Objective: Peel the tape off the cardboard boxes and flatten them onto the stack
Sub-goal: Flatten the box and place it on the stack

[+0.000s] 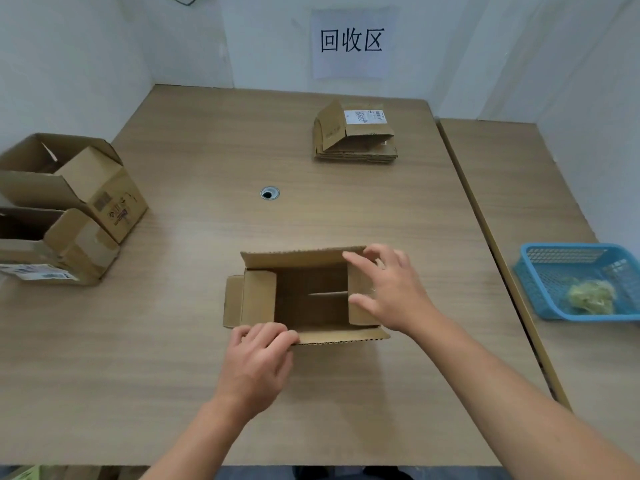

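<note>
An open cardboard box (pixel 304 296) stands in the middle of the table with its flaps spread outward. My left hand (pixel 258 362) grips the near flap at its left corner, fingers curled over the edge. My right hand (pixel 391 289) rests on the box's right flap, fingers spread and touching the cardboard. A stack of flattened boxes (pixel 355 142) lies at the far side of the table, its top piece partly raised and bearing a white label. Two more open boxes sit at the left edge, one behind (pixel 79 178) and one in front (pixel 62 244).
A blue plastic basket (pixel 540 289) holding crumpled yellowish tape (pixel 592 297) stands on the adjoining table at the right. A round cable hole (pixel 269 193) is set in the wooden table (pixel 173 341). White walls enclose the back, with a paper sign (pixel 351 43).
</note>
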